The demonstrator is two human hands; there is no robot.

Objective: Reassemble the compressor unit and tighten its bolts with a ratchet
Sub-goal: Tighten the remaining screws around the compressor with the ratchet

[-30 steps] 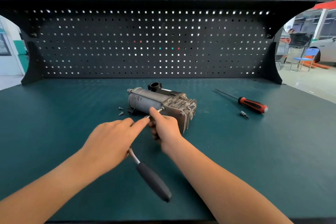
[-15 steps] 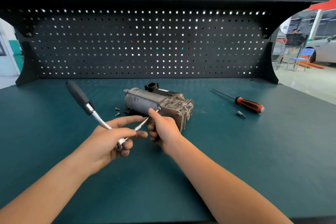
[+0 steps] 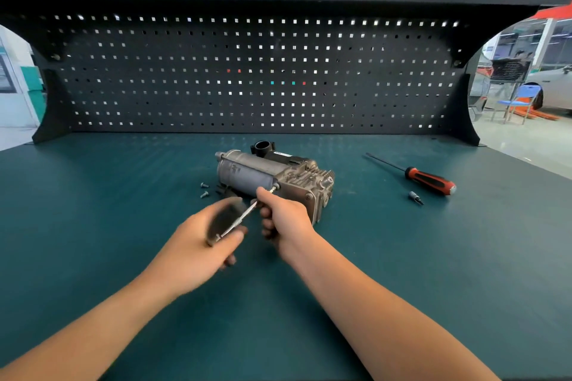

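Sitting mid-bench (image 3: 93, 226), compressor (image 3: 247, 175) has ratchet (image 3: 245, 214) tip against its near side. Right hand (image 3: 286, 221) is curled round the drive end, left hand (image 3: 195, 247) grips the blurred handle. Loose bolts (image 3: 204, 190) just left of compressor; screwdriver (image 3: 430, 178) and bit (image 3: 416, 197) well right.

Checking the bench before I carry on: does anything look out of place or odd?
Two loose bolts lie left of the compressor, not yet fitted. A bit lies loose beside the screwdriver. Nothing looks damaged.

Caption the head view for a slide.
Left hand holds the ratchet, right hand grips its extension at the compressor; screwdriver lies apart.
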